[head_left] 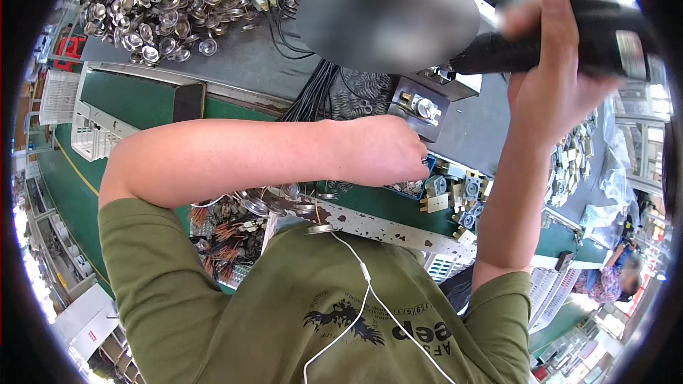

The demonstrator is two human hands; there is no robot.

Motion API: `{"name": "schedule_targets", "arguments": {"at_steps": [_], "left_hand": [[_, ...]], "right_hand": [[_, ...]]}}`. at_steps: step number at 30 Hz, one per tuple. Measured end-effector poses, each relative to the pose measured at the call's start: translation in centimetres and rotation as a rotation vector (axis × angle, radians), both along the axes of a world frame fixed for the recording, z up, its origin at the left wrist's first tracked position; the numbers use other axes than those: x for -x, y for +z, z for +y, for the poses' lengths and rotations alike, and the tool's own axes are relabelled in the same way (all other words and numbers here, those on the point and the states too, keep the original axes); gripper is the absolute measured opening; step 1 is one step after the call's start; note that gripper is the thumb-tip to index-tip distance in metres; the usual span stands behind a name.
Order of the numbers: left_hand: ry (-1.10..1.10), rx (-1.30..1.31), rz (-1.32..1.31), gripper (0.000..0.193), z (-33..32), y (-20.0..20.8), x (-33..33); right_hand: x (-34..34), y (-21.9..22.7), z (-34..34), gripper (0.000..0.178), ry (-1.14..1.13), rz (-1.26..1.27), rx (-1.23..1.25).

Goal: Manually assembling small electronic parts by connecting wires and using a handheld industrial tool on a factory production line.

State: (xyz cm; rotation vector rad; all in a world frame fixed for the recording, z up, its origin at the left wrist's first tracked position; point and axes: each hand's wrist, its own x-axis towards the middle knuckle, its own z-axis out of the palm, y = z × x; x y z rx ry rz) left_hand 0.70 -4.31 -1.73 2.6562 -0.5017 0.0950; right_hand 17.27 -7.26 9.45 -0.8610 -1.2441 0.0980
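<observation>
My right hand (551, 78) is wrapped round a black electric screwdriver (605, 35), raised at the upper right with its nose pointing left. My left forearm crosses in front of my body. My left hand (388, 149) is closed over a small blue tray (413, 190) of tiny metal pieces; its fingertips are mostly hidden, and what they hold I cannot make out. Just beyond that hand, a round metal part with brass terminals (422, 107) sits on a metal block fixture (405, 128). Beside the tray lie several grey and cream connector pieces (466, 192).
A heap of round metal cups (163, 11) covers the far left of the grey bench (245, 64). Black cables (313, 92) run down its middle. White plastic crates (92, 131) stand at the left. A blurred oval hides part of the far bench. A person (615, 277) is at the right.
</observation>
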Motion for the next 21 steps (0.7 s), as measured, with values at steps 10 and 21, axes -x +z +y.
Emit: {"name": "schedule_targets", "arguments": {"at_steps": [10, 21], "left_hand": [[0.104, 0.230, 0.121, 0.018, 1.7, 3.0, 0.1], [0.443, -0.130, -0.189, 0.007, 3.7, 1.9, 0.3]], "right_hand": [[5.1, 1.3, -0.6, 0.032, -0.461, 0.069, 0.218], [6.5, 1.6, -4.0, 0.031, -0.357, 0.301, 0.390]]}}
